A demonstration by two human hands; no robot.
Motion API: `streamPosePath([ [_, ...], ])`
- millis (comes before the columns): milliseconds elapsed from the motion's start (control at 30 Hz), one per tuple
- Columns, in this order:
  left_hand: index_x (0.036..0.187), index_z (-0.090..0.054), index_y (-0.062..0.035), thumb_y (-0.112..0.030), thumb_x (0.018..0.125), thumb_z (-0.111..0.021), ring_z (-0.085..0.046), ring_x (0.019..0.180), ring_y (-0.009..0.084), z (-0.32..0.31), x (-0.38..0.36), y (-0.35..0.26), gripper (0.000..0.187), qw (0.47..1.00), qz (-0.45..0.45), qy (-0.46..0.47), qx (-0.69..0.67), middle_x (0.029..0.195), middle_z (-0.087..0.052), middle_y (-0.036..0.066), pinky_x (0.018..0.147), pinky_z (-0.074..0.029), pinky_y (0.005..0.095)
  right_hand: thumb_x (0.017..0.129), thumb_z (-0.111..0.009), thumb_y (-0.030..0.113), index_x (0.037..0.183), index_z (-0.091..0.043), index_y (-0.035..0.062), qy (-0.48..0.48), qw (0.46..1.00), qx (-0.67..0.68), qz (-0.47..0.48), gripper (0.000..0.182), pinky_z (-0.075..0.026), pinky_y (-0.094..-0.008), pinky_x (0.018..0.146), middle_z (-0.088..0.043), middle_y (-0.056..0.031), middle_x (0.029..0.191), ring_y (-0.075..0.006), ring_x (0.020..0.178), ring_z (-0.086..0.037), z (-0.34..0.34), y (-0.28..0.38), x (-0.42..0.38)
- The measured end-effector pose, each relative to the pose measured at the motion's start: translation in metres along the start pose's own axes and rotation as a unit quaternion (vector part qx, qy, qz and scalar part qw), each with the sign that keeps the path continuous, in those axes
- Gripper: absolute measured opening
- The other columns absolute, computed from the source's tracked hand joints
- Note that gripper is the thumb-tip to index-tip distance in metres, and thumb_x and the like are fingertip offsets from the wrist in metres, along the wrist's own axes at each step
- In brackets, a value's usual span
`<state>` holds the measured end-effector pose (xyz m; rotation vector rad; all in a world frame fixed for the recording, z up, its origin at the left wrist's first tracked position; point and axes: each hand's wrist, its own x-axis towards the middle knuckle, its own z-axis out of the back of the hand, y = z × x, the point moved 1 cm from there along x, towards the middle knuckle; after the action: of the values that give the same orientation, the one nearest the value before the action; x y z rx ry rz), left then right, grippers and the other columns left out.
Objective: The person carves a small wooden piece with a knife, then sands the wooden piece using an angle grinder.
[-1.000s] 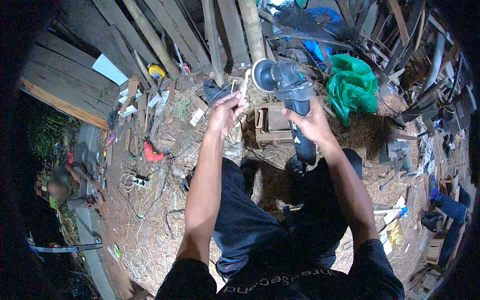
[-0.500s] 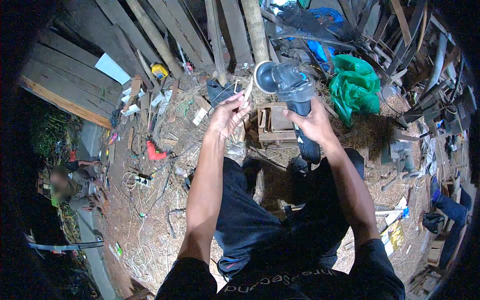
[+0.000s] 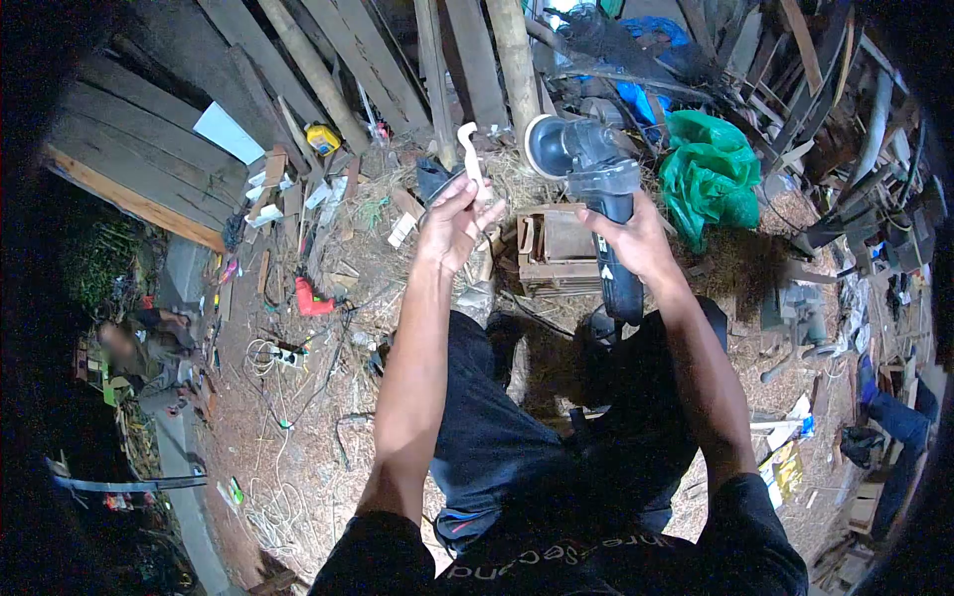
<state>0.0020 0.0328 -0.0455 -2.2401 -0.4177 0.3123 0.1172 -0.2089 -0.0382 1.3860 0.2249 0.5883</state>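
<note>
My left hand [image 3: 454,228] pinches a small, pale, curved wooden piece [image 3: 472,157] near its lower end. The piece stands upright, and its hooked tip bends to the left at the top. My right hand [image 3: 636,243] is wrapped around the dark body of an angle grinder [image 3: 614,204]. A clear guard surrounds its head, and a round sanding disc [image 3: 546,146] faces left toward the wooden piece. A gap shows between disc and wood. Below and between my hands sits a low wooden box or stack of boards [image 3: 556,248].
A green plastic bag [image 3: 708,184] lies right of the grinder. On the floor at left are a red power tool [image 3: 312,298], a power strip [image 3: 288,358] and loose cords. Planks lean at the back near a yellow container [image 3: 322,138]. A person [image 3: 149,348] sits at far left.
The wooden piece has moved away from the sanding disc and turned, so its hooked end now shows. The grinder has shifted slightly right and down.
</note>
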Motion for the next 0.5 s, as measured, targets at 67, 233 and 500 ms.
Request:
streamPosePath([
  [67,0.112,-0.059,-0.0023,-0.008,0.091,-0.06,-0.064,0.095,0.0207,-0.001,-0.001,0.003,0.022,0.998,0.005,0.017,-0.054,0.107,-0.064,0.011,0.097,-0.05,0.0477,0.077,-0.079,0.02,0.103,-0.061,0.0014,-0.009,1.0,0.006,0.001,0.037,-0.048,-0.0283,0.068,-0.064,-0.0016,0.086,-0.0103,0.075,-0.057,0.001,0.001,0.001],
  [233,0.111,-0.06,-0.0017,-0.013,0.092,-0.06,-0.065,0.093,0.0208,0.001,-0.008,0.002,0.022,0.991,-0.011,0.071,-0.112,0.108,-0.065,0.012,0.088,-0.054,0.0424,0.078,-0.078,0.021,0.104,-0.06,0.0019,-0.013,1.0,-0.003,-0.022,0.037,-0.047,-0.0283,0.068,-0.065,-0.0022,0.086,-0.0111,0.074,-0.057,0.004,-0.002,0.001],
  [500,0.118,-0.059,-0.0053,-0.018,0.091,-0.062,-0.065,0.091,0.0204,0.014,-0.006,0.004,0.03,0.955,-0.027,0.194,-0.221,0.109,-0.066,0.009,0.076,-0.057,0.0361,0.077,-0.079,0.023,0.106,-0.06,0.0022,0.0,1.0,-0.027,-0.009,0.041,-0.047,-0.0285,0.072,-0.065,-0.0032,0.089,-0.0115,0.077,-0.058,0.003,-0.009,0.004],
])
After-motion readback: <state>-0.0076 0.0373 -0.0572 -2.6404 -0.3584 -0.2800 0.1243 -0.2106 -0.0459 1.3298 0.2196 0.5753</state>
